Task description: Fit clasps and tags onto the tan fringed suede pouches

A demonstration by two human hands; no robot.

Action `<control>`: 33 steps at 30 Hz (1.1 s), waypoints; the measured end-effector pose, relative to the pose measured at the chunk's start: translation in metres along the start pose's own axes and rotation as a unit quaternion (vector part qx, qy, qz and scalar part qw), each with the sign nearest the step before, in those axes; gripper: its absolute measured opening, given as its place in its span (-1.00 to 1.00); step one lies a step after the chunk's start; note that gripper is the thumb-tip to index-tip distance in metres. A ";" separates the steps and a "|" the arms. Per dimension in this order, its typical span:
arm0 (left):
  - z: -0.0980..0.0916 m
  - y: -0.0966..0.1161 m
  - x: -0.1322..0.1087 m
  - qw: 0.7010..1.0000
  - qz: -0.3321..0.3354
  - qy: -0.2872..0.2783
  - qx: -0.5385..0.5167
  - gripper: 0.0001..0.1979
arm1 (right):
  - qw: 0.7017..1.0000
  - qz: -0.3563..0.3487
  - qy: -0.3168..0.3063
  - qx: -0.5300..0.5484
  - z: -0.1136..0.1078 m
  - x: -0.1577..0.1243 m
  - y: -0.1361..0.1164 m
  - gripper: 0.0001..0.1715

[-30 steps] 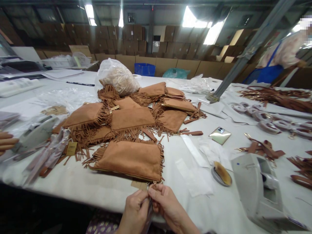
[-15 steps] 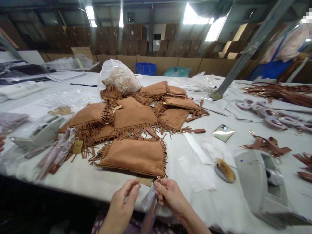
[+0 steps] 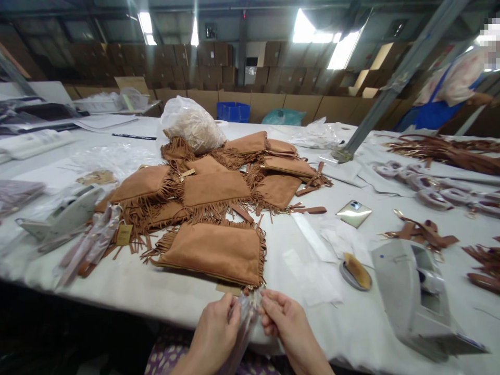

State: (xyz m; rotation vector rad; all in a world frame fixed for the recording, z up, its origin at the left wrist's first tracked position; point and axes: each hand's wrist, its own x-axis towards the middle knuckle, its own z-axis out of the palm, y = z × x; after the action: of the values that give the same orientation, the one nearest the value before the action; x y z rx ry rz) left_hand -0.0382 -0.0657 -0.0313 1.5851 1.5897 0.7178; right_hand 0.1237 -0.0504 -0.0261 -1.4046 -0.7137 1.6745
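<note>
A tan fringed bag (image 3: pixel 214 254) lies flat at the table's front edge, its metal clasp end toward me. From that corner hangs a strap in a clear plastic sleeve (image 3: pixel 244 333), reaching down over the edge. My left hand (image 3: pixel 219 328) is closed on the sleeve's left side, thumb against fingers. On the other side my right hand (image 3: pixel 287 325) pinches the sleeve's top near the clasp. A paper tag (image 3: pixel 228 289) sticks out from under the bag. Behind it lie several more fringed bags (image 3: pixel 216 188) in a heap.
At right stand a tape dispenser (image 3: pixel 410 297), a roll of tape (image 3: pixel 355 272) and a phone (image 3: pixel 353 213). Brown straps (image 3: pixel 425 232) lie beyond. Another tape dispenser (image 3: pixel 64 213) sits at left beside wrapped straps (image 3: pixel 91 242). A metal post (image 3: pixel 390 94) rises from the table. A person (image 3: pixel 449 88) stands far right.
My left hand has moved right and closed on the plastic sleeve. My right hand has shifted slightly right, still pinching near the clasp. The sleeve's top now spans between both hands.
</note>
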 end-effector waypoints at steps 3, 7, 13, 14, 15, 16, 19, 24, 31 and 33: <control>0.003 0.001 -0.005 0.999 0.014 0.006 0.035 -0.82 | 0.997 0.042 -0.044 0.054 0.011 -0.009 0.001 -0.49; -0.002 0.001 -0.009 0.996 0.037 -0.021 0.082 -0.82 | 0.995 0.043 -0.064 0.060 0.024 -0.005 0.005 -0.61; -0.001 0.003 -0.007 0.987 -0.028 -0.080 -0.136 -0.70 | 0.993 0.037 -0.020 0.114 0.031 0.006 0.018 -0.52; 0.000 0.004 -0.006 0.970 -0.070 -0.100 -0.211 -0.67 | 0.992 0.031 -0.019 0.123 0.032 0.006 0.019 -0.53; 0.002 0.004 -0.004 0.944 -0.114 -0.121 -0.285 -0.64 | 0.991 0.025 -0.017 0.129 0.033 0.006 0.021 -0.54; 0.002 0.005 -0.003 0.912 -0.153 -0.142 -0.352 -0.61 | 0.991 0.018 -0.015 0.131 0.034 0.006 0.021 -0.56; 0.001 0.005 0.000 0.833 -0.214 -0.188 -0.474 -0.59 | 0.992 0.001 -0.005 0.127 0.036 0.006 0.021 -0.58; 0.001 -0.004 0.006 0.752 -0.269 -0.191 -0.570 -0.64 | 0.994 -0.048 0.007 0.099 0.037 0.010 0.022 -0.54; 0.019 -0.013 0.004 0.832 -0.214 -0.069 -0.507 -0.56 | 0.994 -0.086 0.044 -0.054 0.002 -0.001 0.005 -0.45; 0.022 -0.019 -0.002 0.850 -0.210 -0.069 -0.479 -0.55 | 0.967 -0.152 0.160 -0.130 -0.045 -0.010 -0.016 -0.44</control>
State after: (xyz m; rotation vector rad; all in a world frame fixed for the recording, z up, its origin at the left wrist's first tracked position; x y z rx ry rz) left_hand -0.0307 -0.0714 -0.0587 0.5144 1.1012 0.9140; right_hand 0.1717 -0.0545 -0.0173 -1.6075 -0.9300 1.1130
